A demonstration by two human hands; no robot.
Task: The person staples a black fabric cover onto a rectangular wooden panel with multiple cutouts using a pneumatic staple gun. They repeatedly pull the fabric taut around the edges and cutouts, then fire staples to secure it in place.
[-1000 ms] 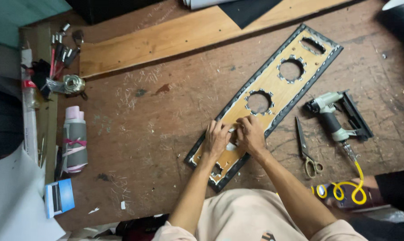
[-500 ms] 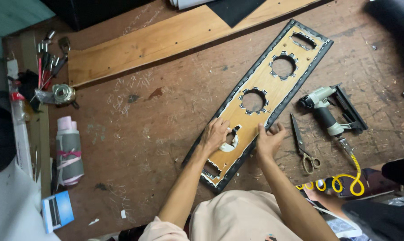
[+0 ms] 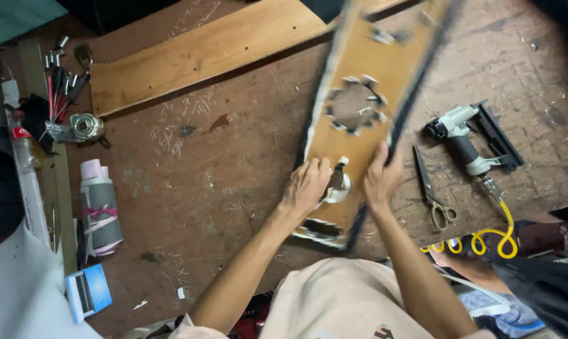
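Panel (image 3: 365, 81), long, wooden, black-edged with round cutouts, tilted up off your bench (image 3: 221, 182) | left hand (image 3: 306, 186) and right hand (image 3: 381, 179) each have a clenched grip on its lower edges | scissors (image 3: 436, 191) and nail gun (image 3: 469, 141) just right | plank (image 3: 196, 53) behind

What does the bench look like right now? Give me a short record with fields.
left hand: on left edge of the long panel
right hand: gripping panel's right edge
panel: blurred, with round cutouts, dark trim
right of panel: scissors, nail gun, yellow coiled hose
left side: fabric roll
behind: wooden plank
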